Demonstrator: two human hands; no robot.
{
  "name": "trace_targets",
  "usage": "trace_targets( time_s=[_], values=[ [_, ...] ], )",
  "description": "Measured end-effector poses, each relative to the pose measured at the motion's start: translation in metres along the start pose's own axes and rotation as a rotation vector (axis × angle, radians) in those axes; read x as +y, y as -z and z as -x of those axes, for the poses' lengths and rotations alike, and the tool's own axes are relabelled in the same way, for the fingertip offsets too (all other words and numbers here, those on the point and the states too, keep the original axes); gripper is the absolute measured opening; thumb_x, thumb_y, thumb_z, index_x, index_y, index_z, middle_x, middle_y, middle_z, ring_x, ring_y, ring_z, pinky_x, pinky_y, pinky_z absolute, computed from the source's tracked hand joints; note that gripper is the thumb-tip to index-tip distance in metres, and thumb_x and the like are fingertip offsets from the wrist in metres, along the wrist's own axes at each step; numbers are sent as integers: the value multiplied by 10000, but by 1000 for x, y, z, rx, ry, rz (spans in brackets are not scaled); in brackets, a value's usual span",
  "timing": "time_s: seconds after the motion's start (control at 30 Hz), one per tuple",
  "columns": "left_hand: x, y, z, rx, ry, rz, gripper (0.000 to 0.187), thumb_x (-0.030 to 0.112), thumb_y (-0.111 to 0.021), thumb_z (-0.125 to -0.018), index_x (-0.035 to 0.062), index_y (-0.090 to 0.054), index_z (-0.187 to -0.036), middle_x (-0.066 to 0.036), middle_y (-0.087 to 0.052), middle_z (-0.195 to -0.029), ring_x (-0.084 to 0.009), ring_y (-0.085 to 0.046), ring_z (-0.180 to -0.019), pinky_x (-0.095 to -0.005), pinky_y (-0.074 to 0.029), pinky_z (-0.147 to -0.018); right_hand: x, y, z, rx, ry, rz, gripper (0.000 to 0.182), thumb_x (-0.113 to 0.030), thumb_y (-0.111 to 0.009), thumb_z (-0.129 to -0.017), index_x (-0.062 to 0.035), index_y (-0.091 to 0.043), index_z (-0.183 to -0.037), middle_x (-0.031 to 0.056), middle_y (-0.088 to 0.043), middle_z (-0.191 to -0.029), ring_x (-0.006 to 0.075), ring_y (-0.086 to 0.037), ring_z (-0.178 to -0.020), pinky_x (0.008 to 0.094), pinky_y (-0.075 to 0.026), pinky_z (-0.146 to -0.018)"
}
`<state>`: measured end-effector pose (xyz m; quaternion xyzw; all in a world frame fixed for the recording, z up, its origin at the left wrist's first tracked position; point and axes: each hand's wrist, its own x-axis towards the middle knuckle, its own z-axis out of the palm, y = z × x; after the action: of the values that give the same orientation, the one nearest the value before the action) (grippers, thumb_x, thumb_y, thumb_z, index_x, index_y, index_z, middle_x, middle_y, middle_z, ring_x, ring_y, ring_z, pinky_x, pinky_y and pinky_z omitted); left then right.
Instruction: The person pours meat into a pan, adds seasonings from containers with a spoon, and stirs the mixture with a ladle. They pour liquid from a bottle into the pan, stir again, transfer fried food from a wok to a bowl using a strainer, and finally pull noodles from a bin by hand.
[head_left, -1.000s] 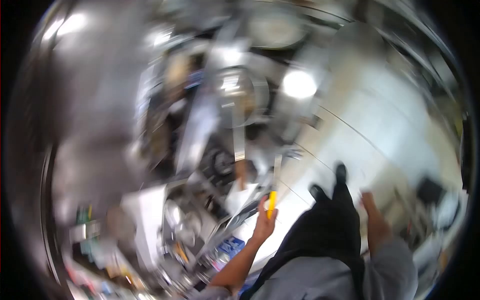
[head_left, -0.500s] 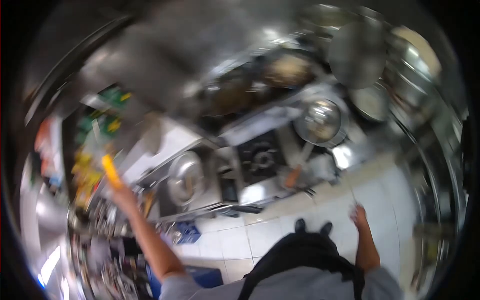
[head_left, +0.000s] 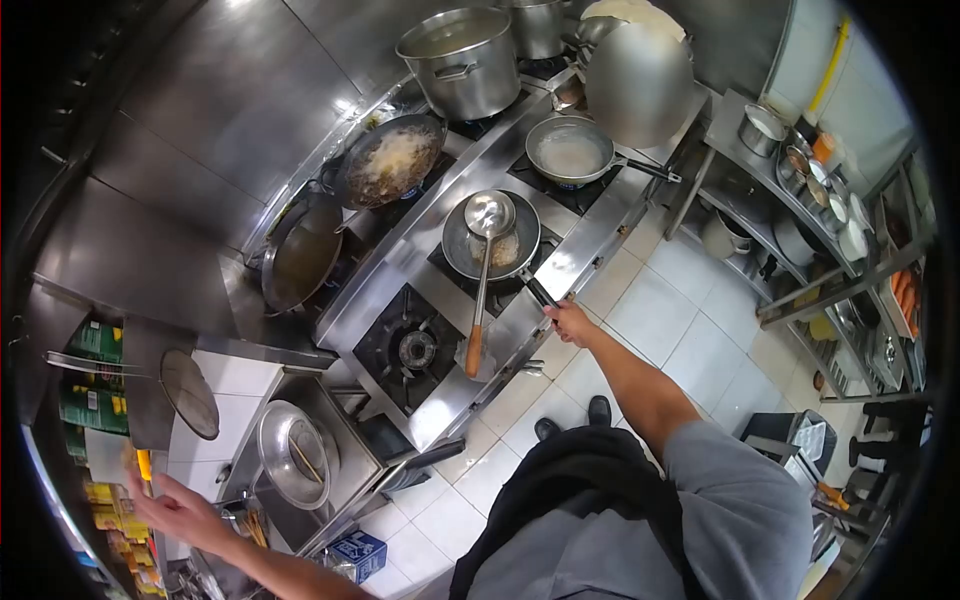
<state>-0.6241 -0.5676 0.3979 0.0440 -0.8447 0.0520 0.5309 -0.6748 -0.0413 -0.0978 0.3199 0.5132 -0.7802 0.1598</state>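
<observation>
While the right hand (head_left: 572, 322) is closing on the black handle (head_left: 540, 295) of the pan (head_left: 492, 247) on the stove (head_left: 420, 345), the left hand (head_left: 170, 505) is reaching wide open toward a yellow-handled tool (head_left: 144, 464), so holding the pan level seems wise.

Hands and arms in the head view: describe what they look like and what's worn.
Both hands, left and right, are bare, with no gloves. The forearms are uncovered; a short grey sleeve covers the right upper arm. A black apron hangs down the front.
</observation>
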Motion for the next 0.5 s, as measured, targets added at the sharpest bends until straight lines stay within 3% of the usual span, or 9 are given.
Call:
trace_targets(
  time_s=[0.07, 0.1, 0.13, 0.23, 0.33, 0.37, 0.43, 0.47, 0.5],
  values=[
    [55, -14, 58, -86, 49, 496, 321, 165, -528, -961, -59, -581, -1185, -155, -632, -1128, -227, -596, -964, -347, -471, -868, -5, 0, 7, 8, -10, 13, 234, -318, -633, -922, -109, -529, -913, 24, -472, -684, 94, -366, -487, 247, -234, -395],
    [65, -55, 103, -294, 312, 806, 241, 139, -520, -952, -30, -631, -1082, -142, -652, -1120, -219, -603, -1008, -337, -475, -874, -8, 0, 9, 11, -20, 28, 231, -318, -628, -925, -110, -529, -930, 27, -478, -689, 95, -370, -486, 247, -243, -396],
    [124, -64, 120, -577, 140, 873, 198, 139, -533, -945, -5, -650, -1012, -129, -663, -1108, -240, -622, -1016, -348, -480, -880, -8, -1, 10, 22, -12, 17, 231, -318, -628, -925, -110, -529, -930, 27, -478, -689, 95, -370, -486, 247, -243, -396],
    [219, -190, 221, -1129, 107, 990, 362, 264, -587, -946, 23, -585, -1216, -152, -657, -1098, -231, -624, -1023, -329, -477, -881, -4, 6, 9, 98, 4, 67, 253, -333, -613, -933, -101, -518, -967, 43, -519, -724, 97, -388, -487, 251, -275, -393],
    [278, -289, 328, -1677, 732, 1098, 518, 430, -526, -975, 100, -447, -1367, -160, -569, -1280, -257, -629, -964, -367, -503, -829, 6, 22, 14, 103, 26, -161, 294, -344, -565, -949, -68, -541, -1048, 105, -597, -833, 115, -439, -496, 256, -364, -416],
    [293, -298, 335, -1704, 692, 1114, 518, 430, -526, -975, 100, -447, -1367, -160, -569, -1280, -257, -629, -964, -367, -503, -829, 9, 30, 29, 135, 41, -185, 294, -344, -565, -949, -68, -541, -1048, 105, -597, -833, 115, -439, -496, 256, -364, -416],
    [311, -315, 350, -2131, 1181, 1315, 534, 458, -511, -974, 126, -422, -1382, -163, -619, -1170, -250, -635, -870, -385, -524, -728, 20, 43, 63, 204, 74, -187, 314, -355, -537, -949, -108, -565, -1143, 115, -626, -938, 116, -499, -564, 255, -422, -481],
    [317, -330, 357, -2302, 1156, 1400, 458, 411, -536, -972, 144, -473, -1338, -121, -647, -973, -191, -601, -741, -346, -518, -633, 37, 59, 73, 242, 52, -178, 354, -346, -547, -935, -105, -557, -1194, 116, -627, -984, 139, -531, -605, 258, -452, -517],
    [318, -326, 347, -2205, 1008, 1428, 442, 383, -553, -967, 139, -485, -1329, -96, -634, -905, -161, -570, -712, -319, -500, -617, 56, 73, 84, 264, 58, -200, 354, -346, -547, -935, -105, -557, -1194, 116, -627, -984, 139, -531, -605, 258, -452, -517]
  ],
)
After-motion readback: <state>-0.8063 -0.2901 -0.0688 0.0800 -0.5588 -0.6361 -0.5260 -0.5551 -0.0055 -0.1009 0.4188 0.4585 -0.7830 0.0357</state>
